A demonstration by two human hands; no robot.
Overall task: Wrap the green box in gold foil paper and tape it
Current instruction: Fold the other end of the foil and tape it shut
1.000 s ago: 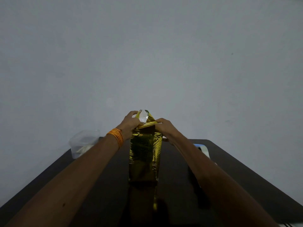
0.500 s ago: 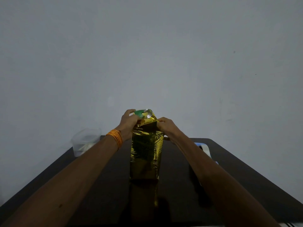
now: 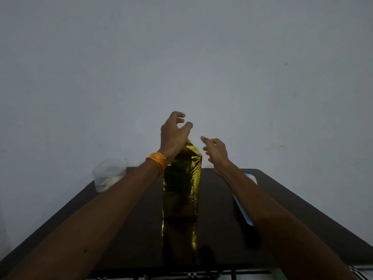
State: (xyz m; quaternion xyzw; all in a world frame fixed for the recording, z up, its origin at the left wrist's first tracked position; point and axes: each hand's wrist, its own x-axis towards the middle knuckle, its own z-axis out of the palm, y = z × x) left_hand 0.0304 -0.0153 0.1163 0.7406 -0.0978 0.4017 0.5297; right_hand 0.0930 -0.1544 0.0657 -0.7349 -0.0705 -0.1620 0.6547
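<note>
The box stands upright in the middle of the dark table, fully covered in gold foil paper (image 3: 181,184); no green shows. Its top flap is folded down into a slanted peak. My left hand (image 3: 173,136), with an orange band on the wrist, hovers above the box's top left, fingers curled and apart, holding nothing. My right hand (image 3: 215,151) floats just right of the box's top, fingers loosely spread, off the foil.
A clear plastic container (image 3: 109,173) sits at the table's back left corner. A white and blue flat object (image 3: 244,201) lies along the right side, partly hidden by my right forearm. The glossy table (image 3: 125,229) reflects the foil. A plain wall stands behind.
Both hands have let go of the folded top of the foil and lifted away, the left up, the right slightly to the right. The green patch at the top is now covered.
</note>
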